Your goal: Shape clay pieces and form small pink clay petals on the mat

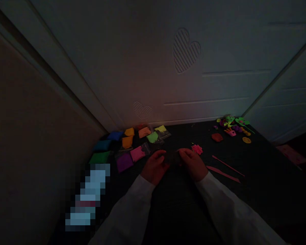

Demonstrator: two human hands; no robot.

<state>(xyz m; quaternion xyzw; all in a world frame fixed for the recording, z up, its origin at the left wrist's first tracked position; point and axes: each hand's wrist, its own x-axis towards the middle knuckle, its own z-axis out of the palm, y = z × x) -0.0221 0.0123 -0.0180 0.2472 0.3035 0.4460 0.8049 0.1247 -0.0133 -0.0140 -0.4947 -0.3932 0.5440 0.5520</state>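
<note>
Both of my hands are raised over the middle of the dark table, a short gap apart. The fingers of my left hand (pixel 155 168) are curled in a pinch. On the other side, my right hand (pixel 193 165) also has its thumb and fingers pressed together. A dark, thin-looking thing (pixel 172 157) seems to span the gap between the fingertips; in this dim light its kind cannot be made out. Just beyond my right hand lies a bumpy pink clay piece (pixel 197 149). Two pink modelling tools, a thin one (pixel 228 165) and a wider blade-like one (pixel 223 174), lie to its right.
Several clay packets lie at the left, among them purple (pixel 124 162), pink (pixel 138 153), green (pixel 100 157) and orange (pixel 127 142). A reddish-brown lump (pixel 217 137) and small colourful clay figures (pixel 232 125) occupy the back right. A pixelated bright panel (pixel 89 197) is at left. A white wall panel (pixel 153 85) stands behind.
</note>
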